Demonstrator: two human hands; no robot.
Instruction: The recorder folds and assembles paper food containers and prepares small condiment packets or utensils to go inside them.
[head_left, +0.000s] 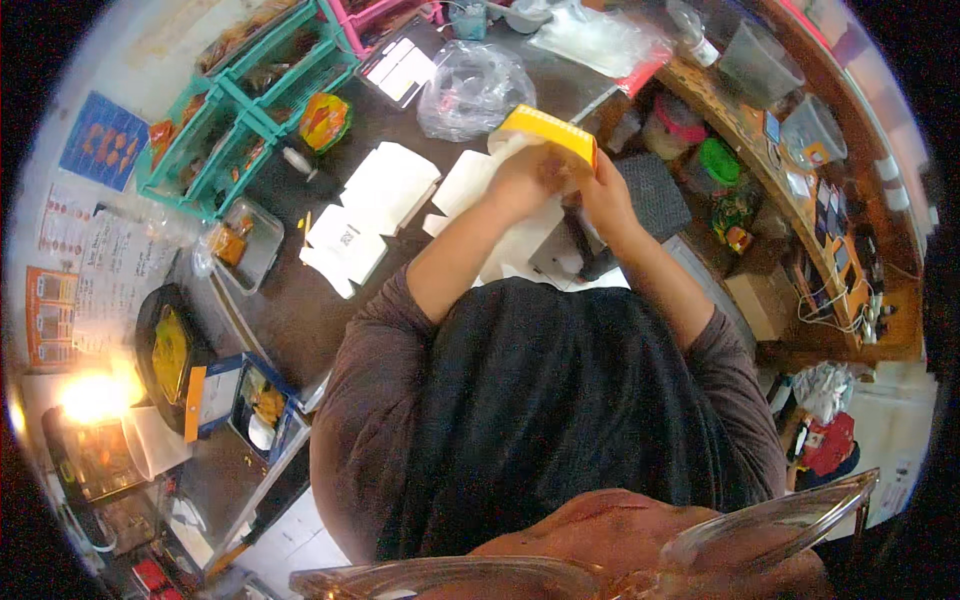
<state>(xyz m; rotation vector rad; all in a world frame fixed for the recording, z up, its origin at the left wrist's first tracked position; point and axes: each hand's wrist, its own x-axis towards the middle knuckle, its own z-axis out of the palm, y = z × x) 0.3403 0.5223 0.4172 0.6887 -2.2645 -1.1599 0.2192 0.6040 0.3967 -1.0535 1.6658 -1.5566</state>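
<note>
Both hands hold a yellow cardboard carton (548,128) above the counter's middle. My left hand (530,183) grips its near side, its fingers partly hidden behind the wrist. My right hand (606,200) has its fingers closed on the right end. Below my left forearm lies a white unfolded carton (462,190), partly covered by my arms. To the left, another flat white carton blank (372,215) with cut flaps and a small printed square rests on the dark counter (290,330).
Teal baskets (255,110) of packets stand at the far left, near a clear plastic tub (252,245). A crumpled clear bag (475,90) lies beyond the cartons. On the right, a wooden shelf (745,120) carries plastic containers, and a dark woven box (650,195) sits beside my right hand.
</note>
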